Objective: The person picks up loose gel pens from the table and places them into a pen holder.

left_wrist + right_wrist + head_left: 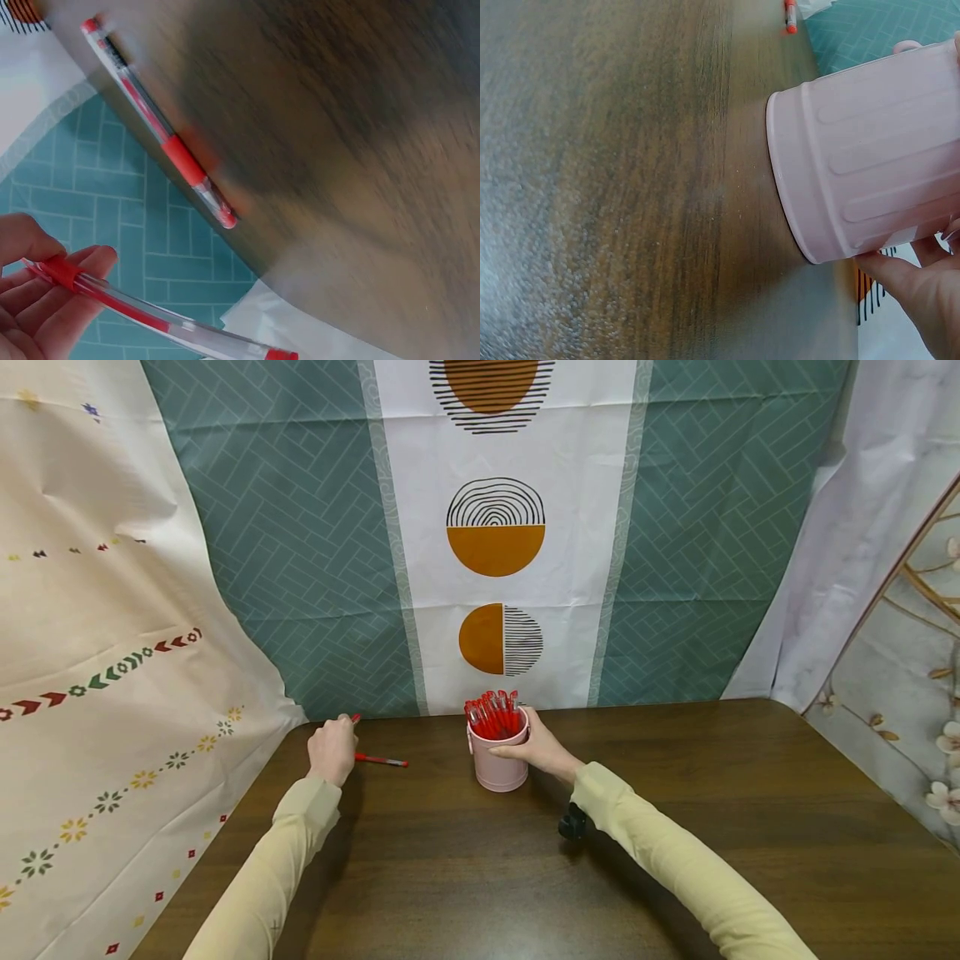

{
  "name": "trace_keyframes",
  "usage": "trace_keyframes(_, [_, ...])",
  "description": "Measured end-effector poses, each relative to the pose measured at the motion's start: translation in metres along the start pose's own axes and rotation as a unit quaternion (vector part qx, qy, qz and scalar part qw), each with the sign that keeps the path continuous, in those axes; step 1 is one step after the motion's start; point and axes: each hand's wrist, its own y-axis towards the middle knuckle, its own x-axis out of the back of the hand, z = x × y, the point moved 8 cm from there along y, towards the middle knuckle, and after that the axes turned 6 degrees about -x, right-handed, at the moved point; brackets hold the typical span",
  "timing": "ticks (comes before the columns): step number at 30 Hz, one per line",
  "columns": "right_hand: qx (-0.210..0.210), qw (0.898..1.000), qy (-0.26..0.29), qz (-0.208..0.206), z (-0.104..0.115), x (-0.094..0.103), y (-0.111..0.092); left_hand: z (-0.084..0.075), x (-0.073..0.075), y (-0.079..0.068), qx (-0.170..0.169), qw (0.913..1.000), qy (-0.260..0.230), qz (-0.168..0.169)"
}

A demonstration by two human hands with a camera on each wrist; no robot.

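Observation:
My left hand [332, 750] pinches a clear pen with a red grip and red end [135, 306] between thumb and fingers, above the table's far left part. Just right of that hand a second red pen [382, 761] lies on the wood; the left wrist view shows this lying pen [154, 120] whole. A pink ribbed bucket [501, 771] stands upright near the far edge, packed with several red pens [495, 714]. With thumb and fingers curled round its right side, my right hand [546, 750] grips the bucket near the rim. The right wrist view shows the bucket's wall [885, 142] close up.
The dark wooden table [450, 877] ends at a hanging teal and white cloth [510, 585]. A small black object [572, 822] shows under the right wrist. Patterned cream cloth [112, 693] hangs at left, and a floral cloth [907, 710] hangs at right.

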Motion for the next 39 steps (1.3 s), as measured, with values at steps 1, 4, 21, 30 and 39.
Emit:
trace_keyframes(1, [-0.001, 1.0, 0.0, 0.0, 0.0, 0.0, 0.0, -0.001, 0.001, 0.0, -0.001, 1.0, -0.002, -0.003])
trace_keyframes(4, [-0.002, 1.0, 0.0, -0.001, -0.001, 0.0, 0.0, -0.003, 0.002, 0.0, -0.007, 0.9998, -0.009, -0.015])
trace_keyframes(21, [-0.002, 1.0, -0.006, -0.003, -0.002, 0.0, 0.001, -0.028, 0.017, 0.005, -0.036, 0.9968, -0.05, -0.051])
trace_keyframes(30, [-0.005, 1.0, -0.007, 0.001, 0.001, 0.0, -0.001, -0.04, 0.024, 0.009, -0.03, 0.9955, -0.063, -0.064])
trace_keyframes(39, [-0.006, 1.0, -0.006, 0.007, 0.001, -0.001, -0.001, -0.057, 0.035, 0.014, -0.038, 0.9917, -0.087, -0.086])
